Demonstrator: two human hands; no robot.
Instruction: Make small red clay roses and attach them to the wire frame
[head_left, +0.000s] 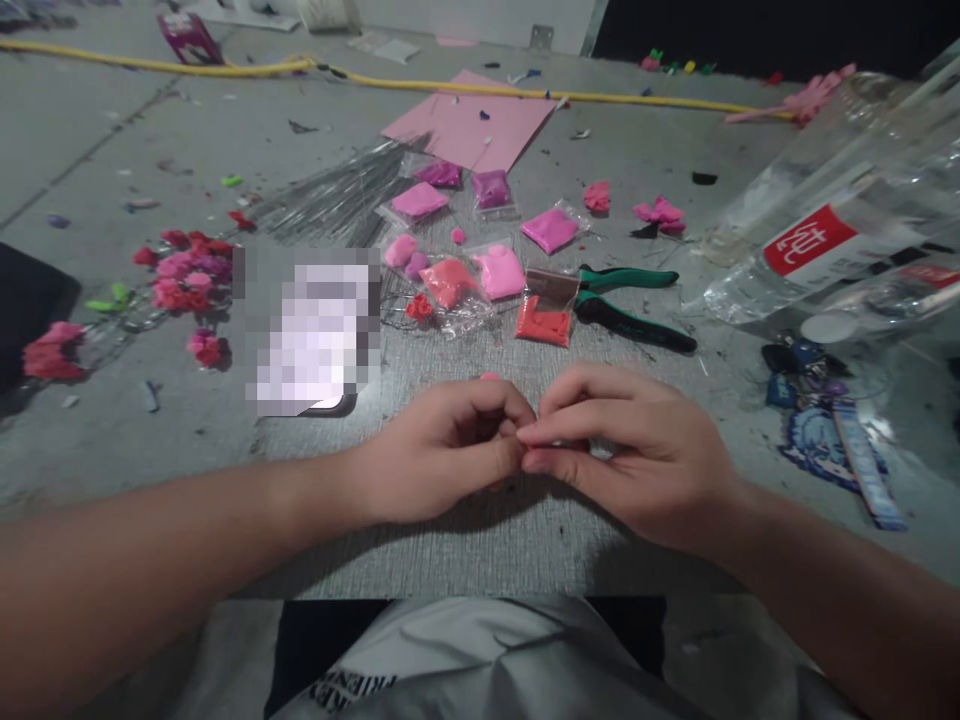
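My left hand [457, 450] and my right hand [637, 450] meet above the near part of the table, thumb and fingertips pinched together on both. Whatever lies between the fingertips is hidden or too small to name. Just beyond my left hand a bit of pink clay [489, 377] peeks out. Farther off lie a bag of red clay [544, 318], a bag of pink clay [500, 272], a bag of coral clay [450, 283] and green-handled pliers [637, 300]. A small red clay flower [418, 308] rests beside the bags.
A phone [326, 403], its screen blurred out, lies left of centre. Clay flowers on wires [187, 270] are bunched at the left, near a sheaf of thin wires [337, 195]. Clear plastic bottles [810, 245] and keys with charms [825, 430] occupy the right. A yellow cable [450, 88] crosses the back.
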